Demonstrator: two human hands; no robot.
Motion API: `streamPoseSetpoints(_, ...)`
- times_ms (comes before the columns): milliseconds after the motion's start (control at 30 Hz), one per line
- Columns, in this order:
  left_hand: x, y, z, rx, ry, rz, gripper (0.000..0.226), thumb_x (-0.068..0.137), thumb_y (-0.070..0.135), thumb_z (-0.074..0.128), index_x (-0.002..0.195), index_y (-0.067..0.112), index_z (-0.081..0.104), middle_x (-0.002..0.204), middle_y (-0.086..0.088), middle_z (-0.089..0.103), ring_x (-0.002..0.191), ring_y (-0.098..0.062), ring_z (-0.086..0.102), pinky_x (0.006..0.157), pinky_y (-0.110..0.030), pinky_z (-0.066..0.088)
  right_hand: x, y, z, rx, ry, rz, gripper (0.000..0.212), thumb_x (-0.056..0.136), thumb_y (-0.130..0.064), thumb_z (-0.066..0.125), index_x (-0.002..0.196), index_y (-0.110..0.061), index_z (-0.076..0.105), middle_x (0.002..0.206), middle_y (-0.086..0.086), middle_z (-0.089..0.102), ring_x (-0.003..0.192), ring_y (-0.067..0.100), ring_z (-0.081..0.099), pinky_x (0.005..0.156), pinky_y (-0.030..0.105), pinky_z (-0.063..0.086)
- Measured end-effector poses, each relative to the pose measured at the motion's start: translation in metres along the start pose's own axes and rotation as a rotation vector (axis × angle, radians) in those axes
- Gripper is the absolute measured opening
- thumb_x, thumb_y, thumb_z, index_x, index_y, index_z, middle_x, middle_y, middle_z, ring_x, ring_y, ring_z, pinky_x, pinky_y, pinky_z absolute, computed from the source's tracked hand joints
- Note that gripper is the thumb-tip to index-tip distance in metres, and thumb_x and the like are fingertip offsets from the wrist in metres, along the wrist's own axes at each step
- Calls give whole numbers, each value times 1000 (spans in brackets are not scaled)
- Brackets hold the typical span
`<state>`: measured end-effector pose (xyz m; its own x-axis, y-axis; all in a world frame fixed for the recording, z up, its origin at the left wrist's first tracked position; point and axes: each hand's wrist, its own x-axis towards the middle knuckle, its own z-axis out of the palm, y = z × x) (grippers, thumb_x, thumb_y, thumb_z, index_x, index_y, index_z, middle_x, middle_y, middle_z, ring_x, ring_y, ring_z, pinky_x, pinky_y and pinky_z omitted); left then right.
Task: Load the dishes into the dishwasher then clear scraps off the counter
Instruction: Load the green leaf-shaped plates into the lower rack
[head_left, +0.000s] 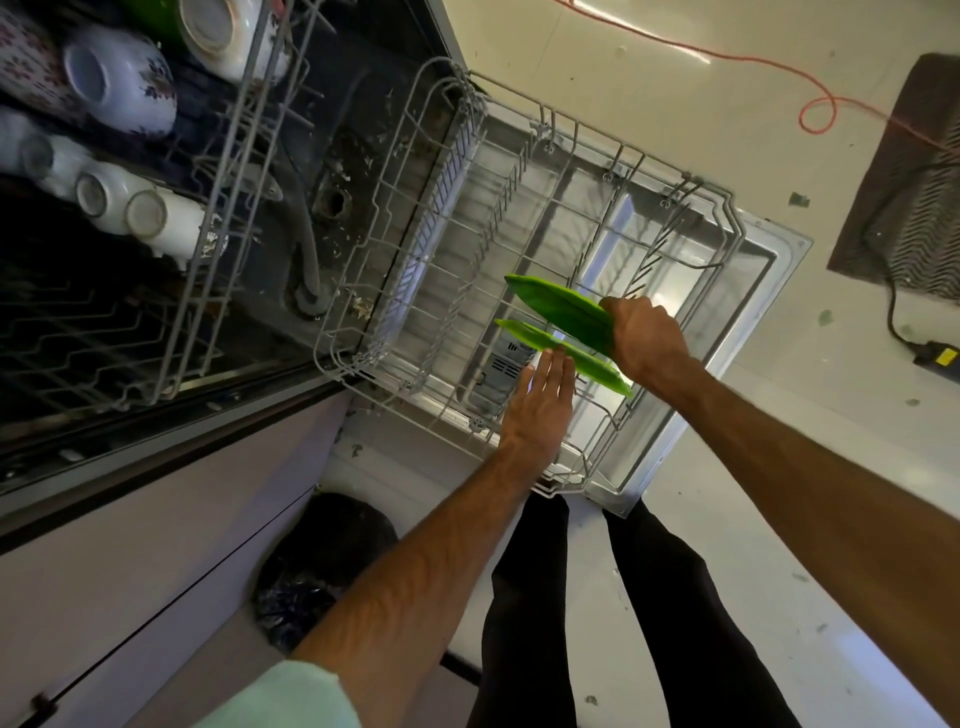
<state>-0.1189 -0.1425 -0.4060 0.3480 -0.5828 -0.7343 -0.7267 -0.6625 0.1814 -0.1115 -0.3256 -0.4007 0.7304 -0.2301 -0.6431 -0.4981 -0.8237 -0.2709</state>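
Loading step. Right hand (644, 338) grips a plate (561, 309), standing it in the rack (395, 249). Left hand (540, 400), fingers straight, touches the second plate (524, 332) at its fingertips. Next, probably: seat both between tines, let go.

The lower rack (447, 182) is drawn out over the dropped door (779, 249), mostly bare wire. Two green plates stand on edge among its tines, parallel and just apart: the nearer green plate (530, 335) and the farther green plate (561, 309); whether the farther one bears its weight on the wire I cannot tell. The upper rack (228, 171) carries white cups (150, 218) on their sides and patterned bowls (124, 78). On the pale floor (675, 130) lie an orange cord (815, 132), a dark mat (909, 182), a black plug box (937, 357) and a black bin bag (322, 561).
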Motion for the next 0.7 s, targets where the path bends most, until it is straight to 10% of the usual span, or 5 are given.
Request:
streamPoseSetpoints(500, 5, -4, 3, 7, -2, -25, 100, 94, 19, 68, 158, 0, -7, 167, -18, -14, 155, -31, -10, 125, -45, -1, 17, 16, -36, 142, 6, -152, 35, 78, -52, 71, 96, -23, 69, 81, 15, 71, 78, 40, 70, 75, 42, 58)
streamPoseSetpoints(700, 2, -5, 4, -23, -22, -28, 102, 93, 15, 66, 157, -1, -12, 165, -19, -18, 154, -32, -13, 126, -45, 0, 13, 19, -12, 141, -24, -181, 23, 89, -33, 72, 106, -17, 71, 84, 19, 71, 77, 40, 70, 74, 46, 59)
